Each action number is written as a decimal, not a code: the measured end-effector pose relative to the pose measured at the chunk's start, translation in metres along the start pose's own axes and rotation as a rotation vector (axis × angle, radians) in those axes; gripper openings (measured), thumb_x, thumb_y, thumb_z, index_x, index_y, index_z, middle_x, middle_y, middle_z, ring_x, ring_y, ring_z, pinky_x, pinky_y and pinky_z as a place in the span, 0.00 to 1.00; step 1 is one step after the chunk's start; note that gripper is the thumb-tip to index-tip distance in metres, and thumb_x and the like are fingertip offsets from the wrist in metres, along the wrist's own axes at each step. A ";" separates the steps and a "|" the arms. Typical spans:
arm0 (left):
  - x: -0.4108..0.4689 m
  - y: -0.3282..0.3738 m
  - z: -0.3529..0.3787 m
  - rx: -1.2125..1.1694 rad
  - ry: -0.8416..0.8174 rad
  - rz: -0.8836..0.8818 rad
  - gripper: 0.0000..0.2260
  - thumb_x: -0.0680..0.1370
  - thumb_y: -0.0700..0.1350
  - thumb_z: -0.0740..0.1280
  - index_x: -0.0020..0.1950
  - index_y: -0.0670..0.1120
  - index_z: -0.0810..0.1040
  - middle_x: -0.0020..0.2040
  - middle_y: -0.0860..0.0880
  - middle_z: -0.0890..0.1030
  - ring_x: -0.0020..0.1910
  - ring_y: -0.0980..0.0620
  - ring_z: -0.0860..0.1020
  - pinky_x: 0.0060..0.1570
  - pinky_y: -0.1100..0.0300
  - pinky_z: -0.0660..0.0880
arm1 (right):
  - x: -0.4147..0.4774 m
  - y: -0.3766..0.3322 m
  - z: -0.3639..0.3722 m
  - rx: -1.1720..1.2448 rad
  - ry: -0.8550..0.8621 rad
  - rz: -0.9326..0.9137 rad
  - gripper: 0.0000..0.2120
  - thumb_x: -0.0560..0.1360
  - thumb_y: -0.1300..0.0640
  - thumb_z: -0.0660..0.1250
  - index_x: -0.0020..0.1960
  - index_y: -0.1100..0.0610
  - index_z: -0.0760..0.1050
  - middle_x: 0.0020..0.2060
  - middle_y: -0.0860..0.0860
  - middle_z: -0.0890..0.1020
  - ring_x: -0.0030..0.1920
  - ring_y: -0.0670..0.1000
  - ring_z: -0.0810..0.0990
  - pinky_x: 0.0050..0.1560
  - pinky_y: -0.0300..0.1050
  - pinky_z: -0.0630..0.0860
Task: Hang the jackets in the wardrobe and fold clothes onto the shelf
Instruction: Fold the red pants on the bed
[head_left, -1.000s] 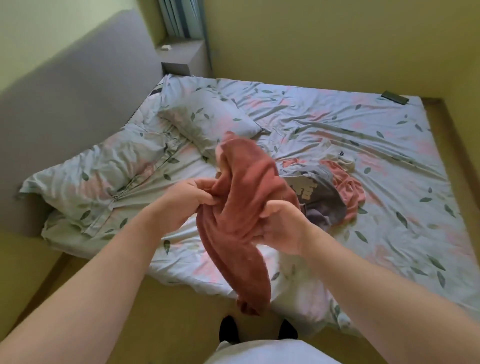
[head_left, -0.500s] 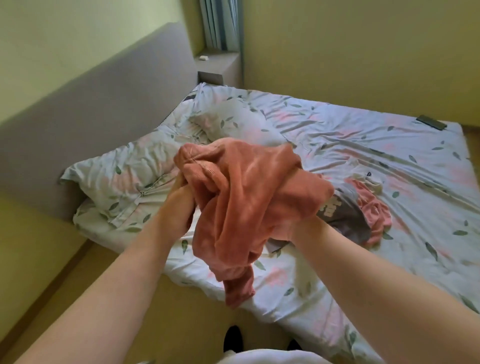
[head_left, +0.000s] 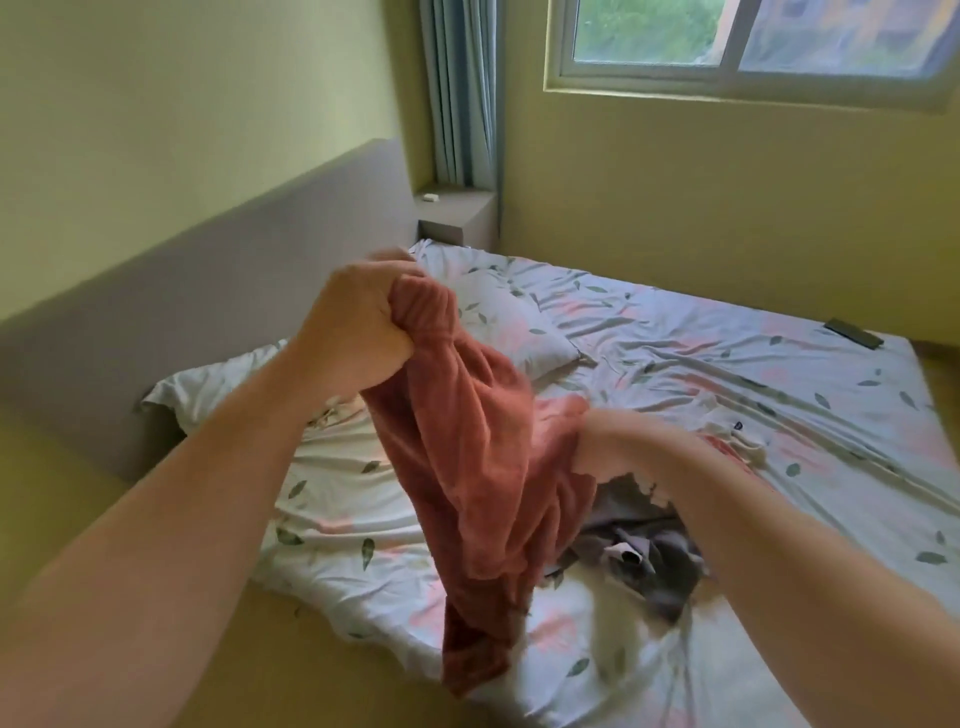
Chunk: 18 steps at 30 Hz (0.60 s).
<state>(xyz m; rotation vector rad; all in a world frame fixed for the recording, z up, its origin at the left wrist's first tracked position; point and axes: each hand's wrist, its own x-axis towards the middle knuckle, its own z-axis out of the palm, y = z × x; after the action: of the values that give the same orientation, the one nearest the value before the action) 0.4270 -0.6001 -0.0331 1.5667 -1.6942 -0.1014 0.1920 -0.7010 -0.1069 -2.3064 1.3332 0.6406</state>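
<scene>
1. The left grip (head_left: 358, 332) clenches the top of the rust-red garment (head_left: 483, 493), which hangs over the near edge of the bed (head_left: 727, 374).
2. The right grip (head_left: 618, 441), blurred, meets the garment's side; whether it holds, I cannot tell.
3. Grey clothes (head_left: 654, 561) lie on the bed.

The left hand (head_left: 358, 327) is raised as a fist and grips the red garment (head_left: 483, 467). The right hand (head_left: 618, 447), blurred, at its 4 o'clock, holds the same cloth.

Left hand (head_left: 358, 327) grips rust-red fleece garment (head_left: 483, 493) at its 11 o'clock end; blurred right hand (head_left: 613, 447) meets it at 3 o'clock, over bed (head_left: 727, 374).
</scene>
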 end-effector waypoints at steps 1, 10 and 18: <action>0.004 0.004 -0.007 0.070 0.010 0.067 0.12 0.61 0.25 0.63 0.34 0.41 0.76 0.42 0.46 0.78 0.41 0.52 0.78 0.38 0.59 0.73 | 0.003 0.002 -0.006 0.005 0.148 0.043 0.09 0.78 0.58 0.65 0.56 0.59 0.79 0.51 0.56 0.80 0.53 0.58 0.80 0.54 0.48 0.79; 0.019 0.040 -0.043 0.314 0.052 0.365 0.12 0.62 0.28 0.63 0.38 0.42 0.79 0.49 0.49 0.75 0.48 0.49 0.76 0.46 0.60 0.69 | -0.025 -0.062 -0.064 0.503 0.526 -0.769 0.39 0.69 0.62 0.75 0.73 0.37 0.66 0.79 0.40 0.61 0.74 0.42 0.65 0.67 0.40 0.65; 0.012 0.034 -0.095 0.493 0.269 0.382 0.09 0.64 0.30 0.64 0.39 0.40 0.77 0.55 0.44 0.77 0.50 0.45 0.78 0.46 0.52 0.75 | -0.024 -0.086 -0.059 0.421 0.630 -0.807 0.19 0.67 0.42 0.77 0.50 0.49 0.75 0.41 0.44 0.80 0.41 0.45 0.77 0.41 0.42 0.72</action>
<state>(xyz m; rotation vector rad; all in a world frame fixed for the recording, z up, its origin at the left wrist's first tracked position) 0.4573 -0.5608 0.0550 1.4726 -1.8479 0.7383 0.2677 -0.6766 -0.0359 -2.4486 0.5231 -0.5996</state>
